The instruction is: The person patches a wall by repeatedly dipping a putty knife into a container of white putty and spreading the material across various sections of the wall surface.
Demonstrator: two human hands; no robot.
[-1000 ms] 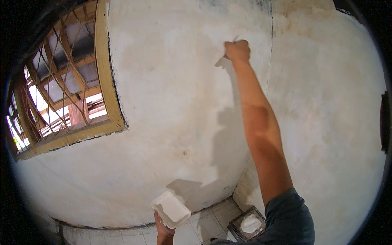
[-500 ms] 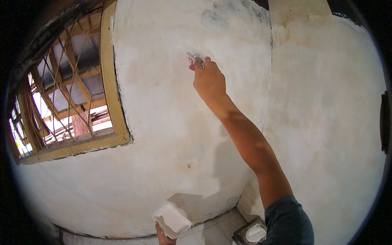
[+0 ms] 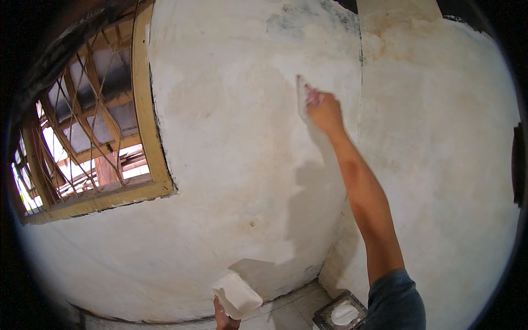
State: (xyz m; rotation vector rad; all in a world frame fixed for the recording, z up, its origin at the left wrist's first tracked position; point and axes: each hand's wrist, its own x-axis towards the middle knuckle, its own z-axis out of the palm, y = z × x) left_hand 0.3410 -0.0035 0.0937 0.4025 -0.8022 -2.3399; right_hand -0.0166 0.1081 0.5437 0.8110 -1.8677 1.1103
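Note:
My right hand (image 3: 325,113) is raised against the pale wall (image 3: 231,137), left of the room corner. Its fingers are wrapped round the pinkish handle of a putty trowel (image 3: 301,96), whose thin, pale blade stands nearly upright at the wall and is a little blurred. Low down, my left hand (image 3: 224,318) grips a white rectangular tray (image 3: 240,294) by its left side. The tray is tilted, with a whitish coating inside. Part of the left hand is cut off by the lower edge.
A yellow-brown window frame (image 3: 146,99) with a metal grille (image 3: 82,126) is at left. On the tiled floor (image 3: 294,308) by the corner sits a dark square container (image 3: 324,318) with a white mass (image 3: 345,313) in it. Dark stains (image 3: 297,22) mark the upper wall.
My right hand has swept right and slightly down along the wall with the trowel, now showing the blade nearly edge-on. My left hand and the tray have shifted slightly right in the picture.

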